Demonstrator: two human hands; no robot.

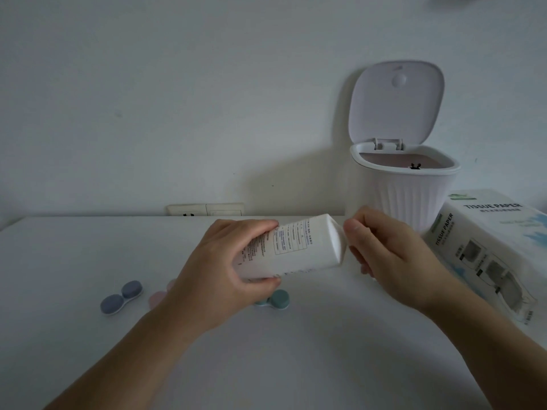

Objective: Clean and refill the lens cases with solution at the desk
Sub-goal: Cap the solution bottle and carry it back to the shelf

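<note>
Solution bottle: we see a white solution bottle held on its side above the desk, near the middle of the view, its printed label facing up and its shouldered end pointing to our right.
Left hand: our left hand grips the bottle's body, fingers curled over the top edge and the thumb tucked under the lower edge.
Right hand: our right hand sits at the shouldered end of the bottle, thumb and fingers curled in towards it; we cannot tell whether they pinch a cap, since the tip is hidden behind the bottle and the hand.
Teal lens case: a teal lens case lies on the desk just under the left hand, half hidden by it, one round cap showing.
Pink lens case: a pink lens case lies just left of the left wrist, mostly covered by it.
Blue lens case: a blue-grey lens case with both caps on lies further left, apart from the pink one, set at a slant.
Desk: the white desk carries all three cases and runs back to the wall.
Bin: a small white ribbed bin stands at the back right with its lid tipped up and open.
Tissue pack: a tissue paper pack lies just right of the bin, beside our right hand.
Wall socket: a wall socket shows just above the desk's back edge.
</note>
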